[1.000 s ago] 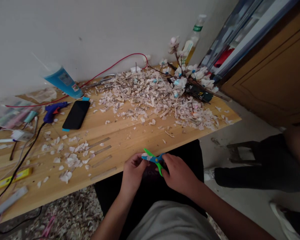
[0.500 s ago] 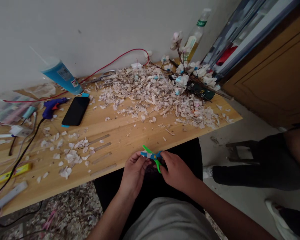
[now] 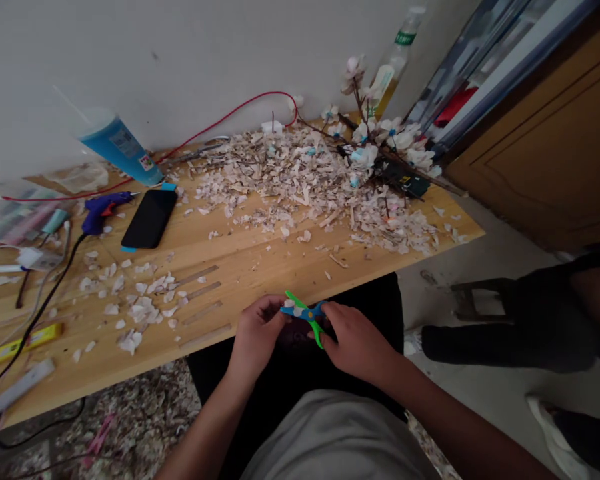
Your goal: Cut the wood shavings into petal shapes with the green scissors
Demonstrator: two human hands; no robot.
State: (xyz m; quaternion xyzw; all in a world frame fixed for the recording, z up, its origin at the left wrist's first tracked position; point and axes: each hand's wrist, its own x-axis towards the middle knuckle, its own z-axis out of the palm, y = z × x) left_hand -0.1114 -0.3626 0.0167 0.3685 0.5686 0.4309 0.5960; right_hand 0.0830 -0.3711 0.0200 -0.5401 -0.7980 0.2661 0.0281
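Note:
My right hand [image 3: 353, 337] holds the blue and green scissors [image 3: 305, 312] by their handles, over my lap at the table's front edge. The blades are parted and point left. A small pale piece [image 3: 290, 304] shows at the blue blade. My left hand [image 3: 260, 333] is just left of the blades, its fingers bent and pinched together near the blue tip. Whether it holds anything is too small to make out. Loose pale petals [image 3: 145, 310] lie on the wooden table [image 3: 260, 273] to the left.
A heap of pale flakes [image 3: 300, 173] spreads below a flower branch [image 3: 365, 157] and a bottle [image 3: 393, 67]. A phone [image 3: 150, 219], glue gun [image 3: 100, 210] and blue cup [image 3: 123, 147] stand or lie left. Another person's dark-clothed leg [image 3: 505, 347] is at right.
My left hand has moved a little to the left, away from the scissors. The scissors and my right hand have hardly moved. The view has shifted slightly.

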